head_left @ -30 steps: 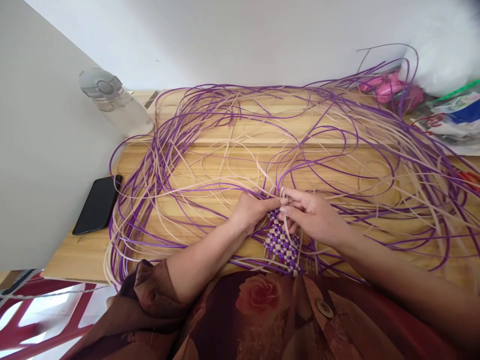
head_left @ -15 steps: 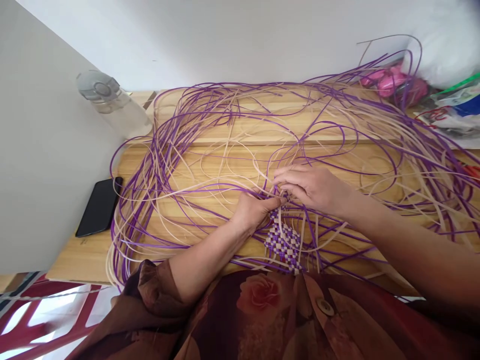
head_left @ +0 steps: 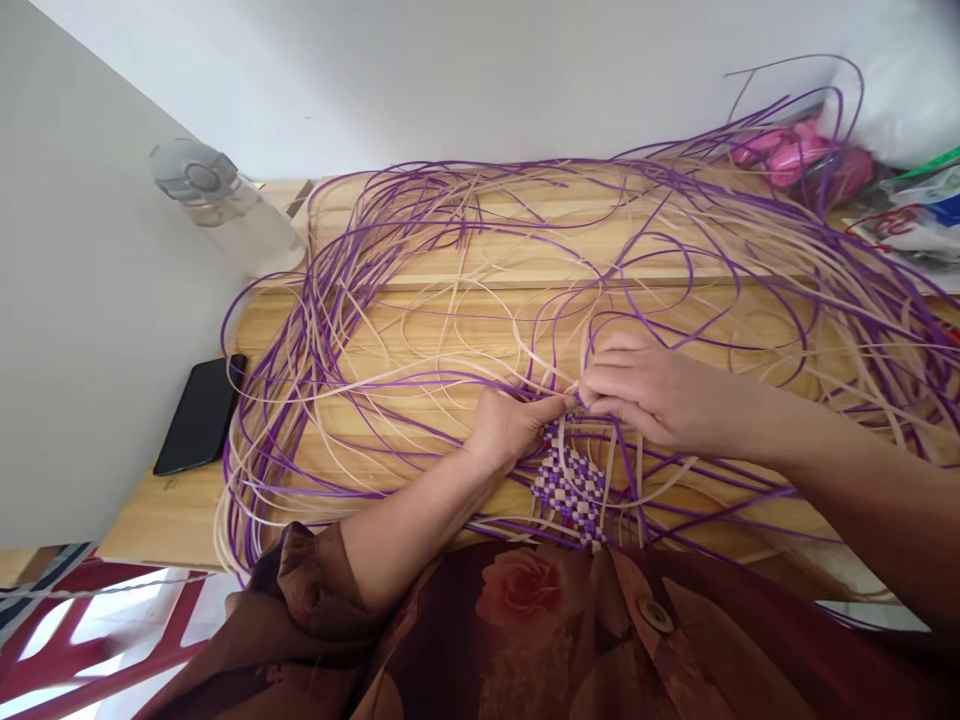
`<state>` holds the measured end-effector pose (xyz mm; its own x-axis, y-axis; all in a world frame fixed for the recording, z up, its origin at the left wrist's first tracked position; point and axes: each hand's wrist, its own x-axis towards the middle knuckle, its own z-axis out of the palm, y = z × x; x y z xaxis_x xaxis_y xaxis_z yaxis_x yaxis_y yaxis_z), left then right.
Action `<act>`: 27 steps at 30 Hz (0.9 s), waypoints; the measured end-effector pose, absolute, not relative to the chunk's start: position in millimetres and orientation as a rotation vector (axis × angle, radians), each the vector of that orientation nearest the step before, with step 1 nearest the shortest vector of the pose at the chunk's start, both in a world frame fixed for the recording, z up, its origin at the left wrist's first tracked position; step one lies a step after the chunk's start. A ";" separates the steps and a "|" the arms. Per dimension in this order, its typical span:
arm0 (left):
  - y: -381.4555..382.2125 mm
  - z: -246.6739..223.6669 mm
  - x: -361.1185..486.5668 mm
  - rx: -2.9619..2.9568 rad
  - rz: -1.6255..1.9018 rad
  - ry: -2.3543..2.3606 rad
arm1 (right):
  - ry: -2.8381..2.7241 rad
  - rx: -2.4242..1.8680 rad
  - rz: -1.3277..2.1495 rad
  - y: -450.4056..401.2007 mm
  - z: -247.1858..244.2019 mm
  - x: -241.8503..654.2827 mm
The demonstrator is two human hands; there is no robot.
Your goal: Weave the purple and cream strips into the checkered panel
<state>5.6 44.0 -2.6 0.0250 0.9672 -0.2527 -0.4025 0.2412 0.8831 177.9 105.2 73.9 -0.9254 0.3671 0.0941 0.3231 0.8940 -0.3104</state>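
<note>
Right hand (head_left: 582,400) nearer left hand (head_left: 571,403), narrow grips on strands (head_left: 554,372) just beyond woven patch (head_left: 570,485)

- The woven piece (head_left: 568,480) is held near its top by the left grip (head_left: 508,425).
- Strands (head_left: 324,310) are pinched by the right grip (head_left: 641,390), just beside it.
- The bench (head_left: 169,520) is strewn with purple and beige lengths.
- A phone (head_left: 200,415) is laid at left.

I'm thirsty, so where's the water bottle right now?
In the head view, the clear bottle stands at the far left, against the wall, behind the black phone.
</note>
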 end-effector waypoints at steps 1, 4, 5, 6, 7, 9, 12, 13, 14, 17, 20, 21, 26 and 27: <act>43.8 -3.3 5.6 0.738 1.226 1.028 | -2.906 -0.559 0.531 104.5 75.1 172.3; 43.5 -2.0 6.0 0.695 1.257 0.995 | -2.720 -0.801 0.674 109.9 69.2 158.1; 43.5 -0.7 6.2 0.660 1.249 0.985 | -2.632 -0.889 0.670 112.4 65.6 156.0; 43.6 0.7 6.3 0.630 1.238 0.976 | -2.561 -0.958 0.650 114.0 62.0 155.5; 43.6 2.2 6.4 0.610 1.228 0.969 | -2.518 -0.998 0.618 114.1 58.9 156.6; 43.5 4.5 6.1 0.593 1.212 0.962 | -2.510 -1.016 0.530 109.0 54.9 162.0; 43.2 6.3 5.6 0.576 1.209 0.945 | -2.533 -1.023 0.236 90.8 53.0 171.9; 43.0 6.5 5.5 0.573 1.213 0.934 | -2.530 -1.041 0.142 84.1 52.6 174.1; 42.9 6.7 5.4 0.570 1.213 0.924 | -2.517 -1.066 0.089 78.1 52.1 175.6; 42.4 7.2 5.7 0.566 1.199 0.918 | -2.442 -1.154 0.270 67.7 49.8 176.0; 41.5 7.2 7.2 0.558 1.218 0.937 | -2.287 -1.248 0.591 65.4 46.1 172.7; 41.1 6.8 7.9 0.551 1.234 0.941 | -2.229 -1.282 0.649 64.9 43.9 171.2; 43.2 -1.6 10.2 0.588 1.263 1.038 | -1.964 -1.325 0.876 58.3 20.5 165.7; 44.6 -3.8 9.6 0.634 1.242 1.088 | -1.941 -1.306 0.909 57.1 14.0 166.0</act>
<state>9.6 44.6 -3.8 -0.0430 0.9525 -0.3016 -0.4244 0.2559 0.8686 166.0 57.1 14.0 -0.3174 0.9411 0.1167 0.5130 0.2739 -0.8135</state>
